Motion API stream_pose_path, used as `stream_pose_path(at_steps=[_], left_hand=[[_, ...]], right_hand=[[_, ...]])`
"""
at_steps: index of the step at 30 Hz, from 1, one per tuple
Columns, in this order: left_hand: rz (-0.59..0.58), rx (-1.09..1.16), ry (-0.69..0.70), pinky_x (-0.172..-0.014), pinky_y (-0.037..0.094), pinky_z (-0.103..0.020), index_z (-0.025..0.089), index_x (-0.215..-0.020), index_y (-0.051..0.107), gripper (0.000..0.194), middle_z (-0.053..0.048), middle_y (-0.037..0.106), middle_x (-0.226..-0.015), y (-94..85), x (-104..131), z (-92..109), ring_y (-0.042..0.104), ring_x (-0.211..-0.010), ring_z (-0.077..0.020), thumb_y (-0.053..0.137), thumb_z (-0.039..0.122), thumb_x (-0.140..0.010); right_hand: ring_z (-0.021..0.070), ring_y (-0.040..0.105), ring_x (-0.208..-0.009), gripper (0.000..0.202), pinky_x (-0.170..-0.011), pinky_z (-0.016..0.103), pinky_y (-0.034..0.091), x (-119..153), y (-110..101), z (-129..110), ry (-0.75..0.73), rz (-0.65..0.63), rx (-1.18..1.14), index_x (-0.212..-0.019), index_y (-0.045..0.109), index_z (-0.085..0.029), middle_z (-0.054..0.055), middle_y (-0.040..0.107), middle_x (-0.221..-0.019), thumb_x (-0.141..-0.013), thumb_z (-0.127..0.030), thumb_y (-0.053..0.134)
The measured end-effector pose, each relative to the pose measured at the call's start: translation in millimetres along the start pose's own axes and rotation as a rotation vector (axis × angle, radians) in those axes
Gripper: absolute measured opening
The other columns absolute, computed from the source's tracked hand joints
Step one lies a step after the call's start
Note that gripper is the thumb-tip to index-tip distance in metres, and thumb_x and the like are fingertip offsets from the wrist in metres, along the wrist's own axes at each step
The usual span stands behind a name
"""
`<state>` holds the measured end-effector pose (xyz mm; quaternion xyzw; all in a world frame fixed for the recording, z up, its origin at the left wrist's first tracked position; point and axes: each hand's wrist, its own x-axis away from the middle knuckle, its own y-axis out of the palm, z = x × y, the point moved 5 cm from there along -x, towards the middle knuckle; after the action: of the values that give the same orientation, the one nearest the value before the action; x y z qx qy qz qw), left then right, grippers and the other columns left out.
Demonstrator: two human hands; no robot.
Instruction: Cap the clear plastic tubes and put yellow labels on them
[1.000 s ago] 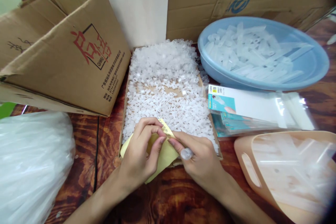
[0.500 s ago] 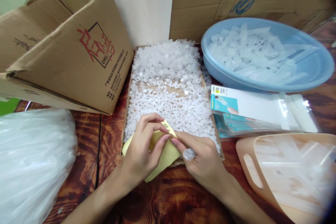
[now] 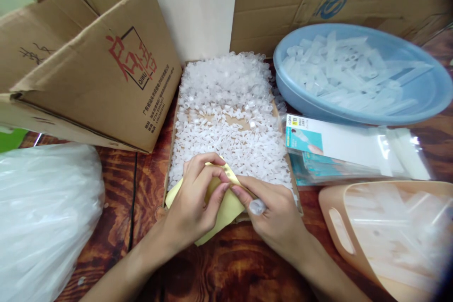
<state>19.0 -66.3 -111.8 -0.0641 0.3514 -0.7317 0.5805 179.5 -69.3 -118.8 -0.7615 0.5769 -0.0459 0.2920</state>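
My left hand (image 3: 198, 198) is closed on a yellow paper sheet (image 3: 226, 217), which looks like a sheet of labels and bends under the fingers. A narrow raised strip of it with a small dark mark shows between the two hands. My right hand (image 3: 274, 210) pinches at the strip's edge with thumb and forefinger, beside my left fingertips. Tucked in the same right hand is a small translucent plastic tube (image 3: 257, 206), its rounded end poking out by the thumb. Both hands are over the front of a shallow cardboard tray (image 3: 299, 203) filled with small white plastic pieces (image 3: 230, 139).
At left stand an open cardboard box (image 3: 141, 104) and a white plastic bag (image 3: 49, 212). A blue basin (image 3: 318, 108) of translucent pieces is at back right. Packaged cards (image 3: 347, 146) lie before it, and a beige basket (image 3: 332, 198) of clear items sits nearer me.
The view has shifted very slightly. Both hands keep nearly the same grip on the yellow sheet and the tube, with only a tiny finger movement at the strip.
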Motion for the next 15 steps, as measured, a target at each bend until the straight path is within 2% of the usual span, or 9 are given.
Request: stream_pose_path(at_steps=[4, 7, 9, 12, 15], left_hand=[[0.007, 0.053, -0.026, -0.107, 0.043, -0.035, 0.022, -0.103, 0.055, 0.013, -0.007, 0.054, -0.122, -4.4, -2.2, -1.1, 0.054, -0.122, -0.0195, 0.056, 0.009, -0.100], [0.006, 0.157, -0.087, -0.108, 0.046, -0.034, 0.023, -0.100, 0.057, 0.010, -0.007, 0.055, -0.122, -9.7, -3.4, -0.4, 0.054, -0.123, -0.0190, 0.057, 0.013, -0.101], [-0.031, 0.245, -0.114, -0.108, 0.048, -0.036, 0.023, -0.098, 0.059, 0.007, -0.008, 0.056, -0.123, -11.5, -3.4, 2.9, 0.055, -0.124, -0.0206, 0.059, 0.017, -0.102], [-0.099, 0.354, -0.134, -0.108, 0.051, -0.040, 0.023, -0.094, 0.061, 0.006, -0.009, 0.059, -0.123, -10.9, -2.8, 9.0, 0.057, -0.124, -0.0235, 0.062, 0.021, -0.100], [-0.108, 0.400, -0.145, -0.110, 0.051, -0.041, 0.023, -0.094, 0.062, 0.007, -0.009, 0.060, -0.123, -8.8, -2.3, 11.7, 0.060, -0.123, -0.0230, 0.063, 0.021, -0.100]], right_hand=[[0.0164, 0.067, -0.077, 0.021, -0.063, 0.027, 0.051, -0.2, -13.6, -0.2, 0.008, 0.167, 0.082, -0.119, 0.067, -0.020, 0.003, 0.070, -0.094, -0.098, -0.022, 0.068], [0.0191, 0.065, -0.085, 0.020, -0.072, 0.031, 0.052, 0.4, -20.0, -0.5, -0.030, 0.234, 0.125, -0.120, 0.064, -0.019, 0.006, 0.065, -0.097, -0.100, -0.018, 0.062], [0.0209, 0.064, -0.093, 0.020, -0.080, 0.034, 0.052, 0.1, -16.1, -0.1, -0.064, 0.177, 0.101, -0.119, 0.063, -0.019, 0.007, 0.065, -0.101, -0.102, -0.014, 0.056], [0.0221, 0.063, -0.094, 0.021, -0.080, 0.036, 0.052, 0.3, -3.7, 0.1, -0.106, 0.049, 0.067, -0.119, 0.061, -0.019, 0.008, 0.067, -0.102, -0.102, -0.012, 0.052], [0.0235, 0.061, -0.092, 0.018, -0.080, 0.039, 0.051, 1.3, 6.1, -2.0, -0.155, -0.015, 0.093, -0.113, 0.060, -0.019, 0.009, 0.066, -0.100, -0.101, -0.009, 0.050]])
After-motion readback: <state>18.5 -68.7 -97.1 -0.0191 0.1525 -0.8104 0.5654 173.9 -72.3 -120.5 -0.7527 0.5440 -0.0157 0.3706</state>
